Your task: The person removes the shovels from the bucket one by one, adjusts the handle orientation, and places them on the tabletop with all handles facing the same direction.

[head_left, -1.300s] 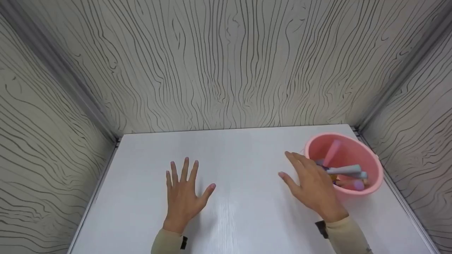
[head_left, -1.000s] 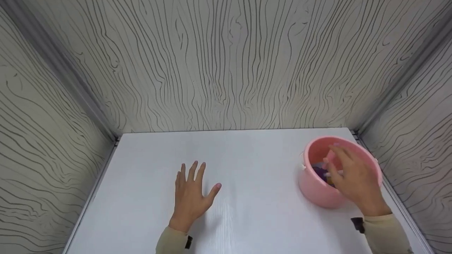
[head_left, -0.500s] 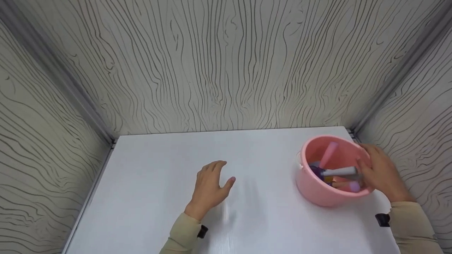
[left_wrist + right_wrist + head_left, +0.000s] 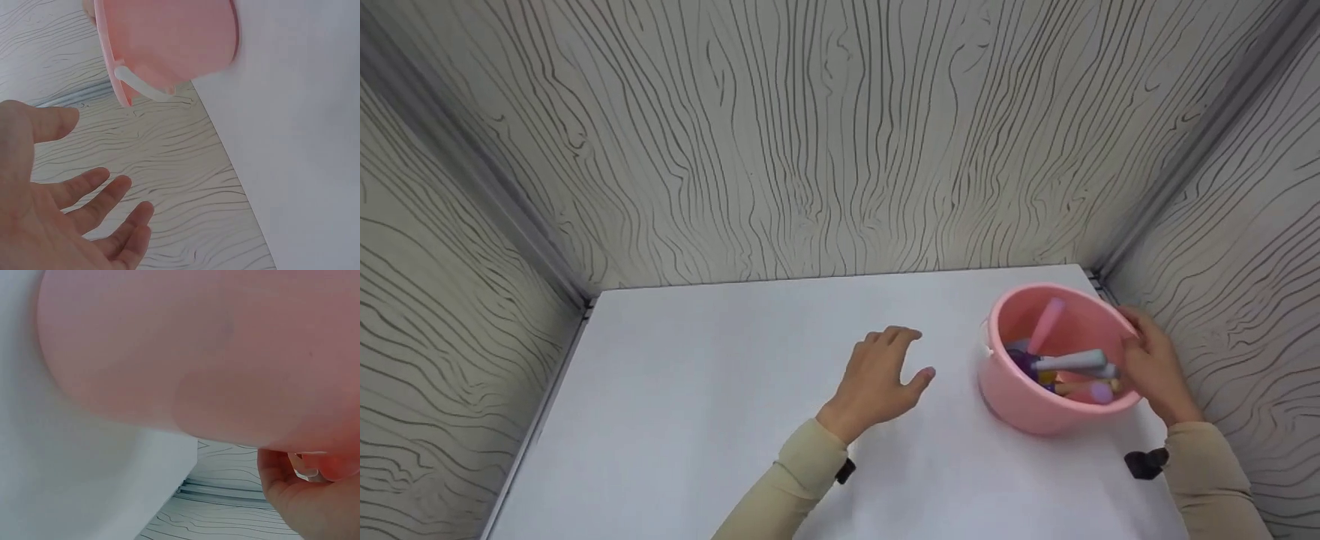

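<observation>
A pink bucket (image 4: pixel 1027 409) stands at the right of the white table, holding several stick-like things. Among them are a pink rod (image 4: pixel 1046 328), a pale stick with a mint end (image 4: pixel 1069 361) and a lilac-tipped piece (image 4: pixel 1101 392). My right hand (image 4: pixel 1161 367) grips the bucket's right rim, thumb over the inner side; the right wrist view shows its fingers at the rim beside the bucket wall (image 4: pixel 185 343). Left of the bucket hovers my left hand (image 4: pixel 877 379), fingers loosely bent and thumb apart, holding nothing. The left wrist view shows the bucket's white handle (image 4: pixel 143 87) hanging down at its side.
The white tabletop (image 4: pixel 697 390) extends to the left and front. A wood-grain panel (image 4: pixel 825 150) rises behind it, with similar panels at both sides and grey metal posts (image 4: pixel 1177 165) in the corners. The bucket is close to the right edge.
My right hand has moved from left of the bucket, over its opening, to the right rim and taken hold there. My left hand has moved right toward the bucket, its spread fingers now bent.
</observation>
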{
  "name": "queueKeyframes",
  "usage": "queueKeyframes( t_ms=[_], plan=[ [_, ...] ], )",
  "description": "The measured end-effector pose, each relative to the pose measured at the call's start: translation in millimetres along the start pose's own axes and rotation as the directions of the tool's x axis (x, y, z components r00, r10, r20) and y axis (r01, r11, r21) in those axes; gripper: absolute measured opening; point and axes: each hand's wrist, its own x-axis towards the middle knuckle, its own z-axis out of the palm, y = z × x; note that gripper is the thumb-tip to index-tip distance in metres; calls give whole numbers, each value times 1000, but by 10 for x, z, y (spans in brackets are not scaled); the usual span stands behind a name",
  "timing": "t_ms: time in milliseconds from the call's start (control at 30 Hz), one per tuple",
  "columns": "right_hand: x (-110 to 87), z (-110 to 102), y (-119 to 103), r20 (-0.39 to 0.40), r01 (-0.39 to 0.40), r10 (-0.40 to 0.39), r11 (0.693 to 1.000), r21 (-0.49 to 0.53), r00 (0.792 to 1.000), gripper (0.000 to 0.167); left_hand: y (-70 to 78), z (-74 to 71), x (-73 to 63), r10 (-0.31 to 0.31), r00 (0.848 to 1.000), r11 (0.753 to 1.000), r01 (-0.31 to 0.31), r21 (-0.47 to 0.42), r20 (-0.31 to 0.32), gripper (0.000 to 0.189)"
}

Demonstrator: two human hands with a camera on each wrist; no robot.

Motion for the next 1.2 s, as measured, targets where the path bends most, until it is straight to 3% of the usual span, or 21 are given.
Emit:
queueKeyframes(
  t_ms=[167,267,500,667,800,900,1067,1133,1200],
  plan=[
    [16,28,-3,2,-17,17,1000,-21,1000,50,231,88,231,18,998,999,-21,36,67,49],
    [0,21,-5,10,-28,29,999,-35,1000,50,376,159,382,57,994,993,-66,95,93,45],
    [-3,60,-17,35,-22,23,1000,-19,999,51,649,311,640,140,983,958,-164,236,118,35],
    [27,102,-52,60,-47,48,999,-18,997,52,790,404,775,181,973,940,-214,266,143,33],
    [35,130,-82,73,-59,60,998,-18,996,52,887,479,862,198,967,942,-233,243,160,35],
    [30,133,-94,74,-55,55,998,-6,996,52,974,538,914,193,965,958,-225,177,180,32],
    [15,97,-80,48,-33,33,999,3,998,51,1177,666,998,138,958,990,-137,-20,249,21],
    [-5,68,-59,29,-30,30,1000,-5,999,51,1259,720,1039,118,954,993,-108,-52,274,18],
    [-28,42,-35,18,-31,31,999,-7,999,51,1317,773,1088,107,953,994,-107,-14,283,16]
  ],
)
